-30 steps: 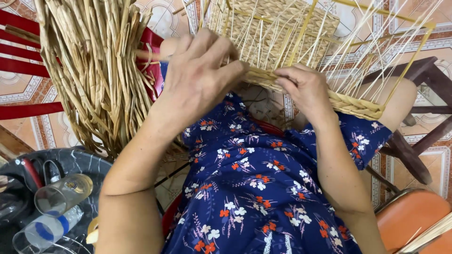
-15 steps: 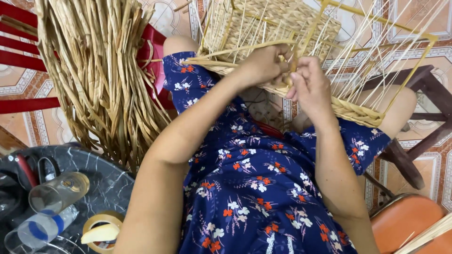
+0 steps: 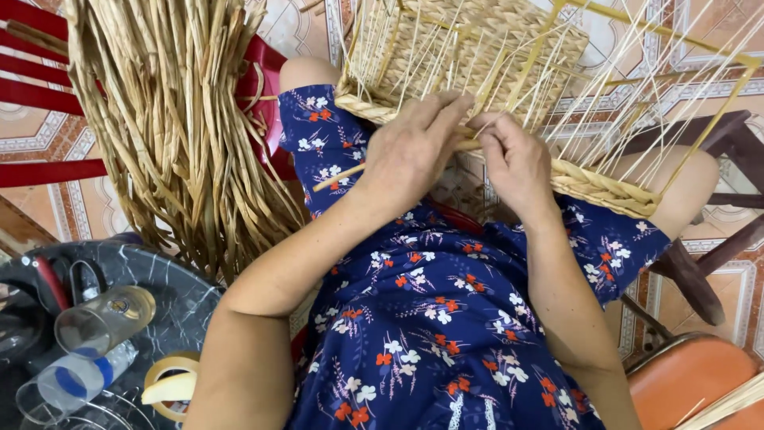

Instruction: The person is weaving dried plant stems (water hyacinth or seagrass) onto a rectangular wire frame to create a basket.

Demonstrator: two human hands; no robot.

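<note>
1. Resting on the lap: half-woven basket (image 3: 477, 56), its braided rim nearest the weaver.
2. Left hand (image 3: 410, 151), moved back from the left, fingers pinching a straw strand (image 3: 338, 177).
3. Right hand (image 3: 517, 163), fingers pressed on the rim; weaving continues.

On my lap rests the half-woven basket (image 3: 493, 72), its near rim across both knees, its upright stakes (image 3: 637, 95) fanning to the far right. My left hand (image 3: 410, 151) and right hand (image 3: 517, 159) sit side by side on that near rim, left hand over a loose strand (image 3: 338, 179) that juts out to the left. A big bundle of straw (image 3: 175, 119) hangs to the left, draped over a chair (image 3: 48, 95). Near left is a round table (image 3: 183, 295) with a glass (image 3: 103, 318), a bottle (image 3: 72, 382) and a tape roll (image 3: 171, 386) on it. Near right stands a stool seat (image 3: 692, 374); a wooden stool (image 3: 716, 239) is behind it.
</note>
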